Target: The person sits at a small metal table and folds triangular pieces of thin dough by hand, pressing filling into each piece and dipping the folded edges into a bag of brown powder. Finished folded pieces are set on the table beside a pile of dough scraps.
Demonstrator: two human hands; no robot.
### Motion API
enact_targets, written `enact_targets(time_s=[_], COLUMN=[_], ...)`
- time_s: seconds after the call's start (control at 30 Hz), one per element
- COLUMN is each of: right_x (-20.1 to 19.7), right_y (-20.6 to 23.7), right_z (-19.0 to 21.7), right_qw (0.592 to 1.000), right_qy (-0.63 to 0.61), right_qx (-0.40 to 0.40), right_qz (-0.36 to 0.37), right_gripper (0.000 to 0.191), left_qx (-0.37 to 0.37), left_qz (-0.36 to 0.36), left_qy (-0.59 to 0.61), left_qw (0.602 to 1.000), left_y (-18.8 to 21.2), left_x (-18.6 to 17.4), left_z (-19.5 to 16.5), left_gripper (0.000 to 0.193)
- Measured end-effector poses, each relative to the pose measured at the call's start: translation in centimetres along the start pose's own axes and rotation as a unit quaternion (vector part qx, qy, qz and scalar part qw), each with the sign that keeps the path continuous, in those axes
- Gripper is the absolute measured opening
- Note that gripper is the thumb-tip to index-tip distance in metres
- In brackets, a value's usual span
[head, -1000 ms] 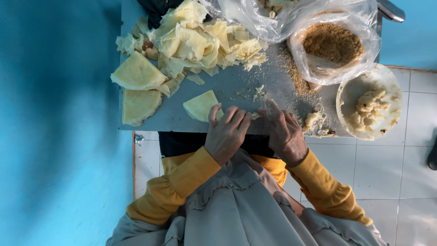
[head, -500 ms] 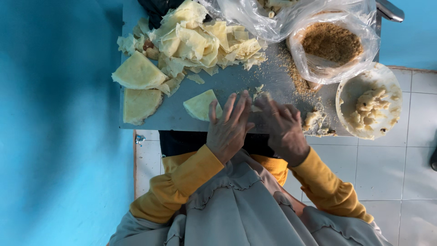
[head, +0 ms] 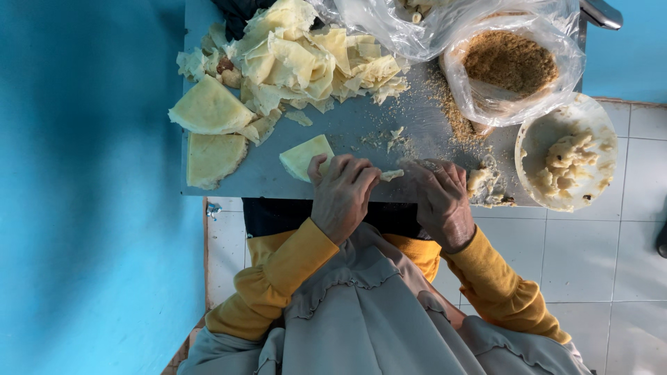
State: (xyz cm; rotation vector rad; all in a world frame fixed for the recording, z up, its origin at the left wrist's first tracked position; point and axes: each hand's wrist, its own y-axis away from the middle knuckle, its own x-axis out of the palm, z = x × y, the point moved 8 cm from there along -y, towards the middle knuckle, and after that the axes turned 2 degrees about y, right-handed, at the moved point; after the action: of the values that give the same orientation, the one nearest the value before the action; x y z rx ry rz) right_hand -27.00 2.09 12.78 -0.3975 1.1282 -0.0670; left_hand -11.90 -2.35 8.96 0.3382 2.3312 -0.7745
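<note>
1. the left hand (head: 342, 194) lies palm down at the near edge of the grey metal table (head: 243, 182), its curled fingers pressing a small pale rolled pastry piece (head: 390, 174).
2. the right hand (head: 441, 198) is just beside it, fingers bent onto the other end of the roll; the roll lies between both hands.
3. a pale yellow folded wrapper wedge (head: 303, 154) touches the left fingertips.
4. a heap of thin yellow wrappers (head: 306, 59), a clear bag of brown crumbs (head: 511, 62) and a white bowl of pale filling (head: 566, 163) sit farther off.
</note>
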Motion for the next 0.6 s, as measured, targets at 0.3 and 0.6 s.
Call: enact_targets(time_s=[0.3, 0.6], right_x=[2.2, 3.8], right_y=[-0.2, 0.1], right_z=[-0.8, -1.5], right_qw=[1.0, 1.0], right_qy=[0.004, -0.011], right_qx=[-0.001, 0.013], right_qz=[0.001, 0.001], right_gripper=[0.032, 0.02], left_qx=[0.001, 0.011], left_qz=[0.001, -0.005], left_qy=[-0.003, 0.003], left_qw=[1.0, 1.0], left_y=[-0.2, 0.1], left_x=[0.4, 0.3], left_z=[0.4, 0.7], left_gripper=[0.013, 0.009])
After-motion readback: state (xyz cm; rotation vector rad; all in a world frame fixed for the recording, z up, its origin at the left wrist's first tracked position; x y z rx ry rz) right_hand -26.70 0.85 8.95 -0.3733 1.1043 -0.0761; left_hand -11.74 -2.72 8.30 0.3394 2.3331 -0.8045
